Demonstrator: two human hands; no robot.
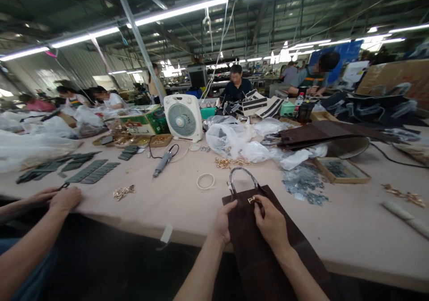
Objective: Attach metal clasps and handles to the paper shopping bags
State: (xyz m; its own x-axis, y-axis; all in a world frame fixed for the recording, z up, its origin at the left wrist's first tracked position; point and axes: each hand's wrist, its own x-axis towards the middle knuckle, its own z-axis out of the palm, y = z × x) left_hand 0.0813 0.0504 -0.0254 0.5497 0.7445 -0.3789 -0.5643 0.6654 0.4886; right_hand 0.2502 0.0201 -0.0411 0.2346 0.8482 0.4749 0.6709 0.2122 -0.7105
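Note:
A dark brown bag [258, 252] with a looped handle [241, 176] lies over the near edge of the table. My left hand [223, 220] grips the bag's left edge, fingers closed on it. My right hand [270, 218] pinches a small gold metal fitting [251, 199] against the bag's front, near its top.
A co-worker's hands [60, 197] rest at the left beside dark leather strips [90, 171]. On the table [187, 202] lie gold fittings [123, 192], a tape ring [205, 181], an electric screwdriver [162, 163], a white fan [182, 118], plastic bags [231, 138], grey metal pieces [303, 182] and a tray [342, 170]. People sit opposite.

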